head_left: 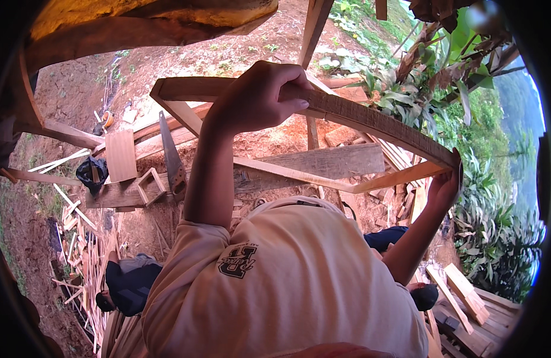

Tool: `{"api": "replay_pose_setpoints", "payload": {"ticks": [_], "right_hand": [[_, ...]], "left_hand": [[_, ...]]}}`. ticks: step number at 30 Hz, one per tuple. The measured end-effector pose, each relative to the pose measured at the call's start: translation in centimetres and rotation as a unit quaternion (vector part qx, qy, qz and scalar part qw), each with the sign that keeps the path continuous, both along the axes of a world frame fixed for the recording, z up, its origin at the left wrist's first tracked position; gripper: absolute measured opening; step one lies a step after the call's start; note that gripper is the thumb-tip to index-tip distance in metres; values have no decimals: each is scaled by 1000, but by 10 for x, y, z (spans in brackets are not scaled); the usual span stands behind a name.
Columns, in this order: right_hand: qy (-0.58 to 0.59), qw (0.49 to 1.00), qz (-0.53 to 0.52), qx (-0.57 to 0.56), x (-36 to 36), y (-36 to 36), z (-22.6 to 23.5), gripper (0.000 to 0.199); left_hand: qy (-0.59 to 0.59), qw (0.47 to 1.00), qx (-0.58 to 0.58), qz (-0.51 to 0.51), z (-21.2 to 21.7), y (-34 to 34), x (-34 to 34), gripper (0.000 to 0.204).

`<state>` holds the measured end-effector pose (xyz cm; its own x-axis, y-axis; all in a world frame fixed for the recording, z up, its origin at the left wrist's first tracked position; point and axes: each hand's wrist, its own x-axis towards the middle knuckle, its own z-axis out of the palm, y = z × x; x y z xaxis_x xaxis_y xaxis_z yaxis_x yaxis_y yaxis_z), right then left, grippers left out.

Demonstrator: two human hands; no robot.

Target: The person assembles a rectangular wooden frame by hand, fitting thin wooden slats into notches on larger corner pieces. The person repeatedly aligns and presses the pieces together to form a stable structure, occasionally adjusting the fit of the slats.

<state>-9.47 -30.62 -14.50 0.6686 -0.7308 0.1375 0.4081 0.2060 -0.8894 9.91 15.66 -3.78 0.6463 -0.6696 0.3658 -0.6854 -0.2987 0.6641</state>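
Well, the ground is reddish bare soil, rough and strewn with scraps, and right of the frame leafy plants crowd in, long-bladed and green. On the near side of the frame is the wearer's pale, soft-looking shirt. A co-worker in dark clothes is below the frame's left end, beside thin, splintery sticks.

Under the frame runs a weathered grey-brown plank. The frame itself is wood, long and four-sided, made of narrow strips with a coarse sawn face along the far one. Below its left end lies a saw, its grey metal blade tapering to a narrow tip. Farther left of the frame are a smooth tan board, a crinkled black plastic bag and a small angular wooden bracket.

As for the grip, the frame is up in both hands: the left hand curls over its far strip, thumb on the near side, while the right hand clasps its right corner, finger placement partly hidden.
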Motion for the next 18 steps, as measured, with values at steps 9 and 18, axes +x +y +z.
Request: {"api": "replay_pose_setpoints", "payload": {"ticks": [9,18], "right_hand": [[-14,999,-7,-46,2,25,7,49],[-7,995,-96,-18,9,46,16,44]], "left_hand": [[-3,999,31,25,6,2,-5,25],[-11,999,30,18,8,2,-11,24]]}}
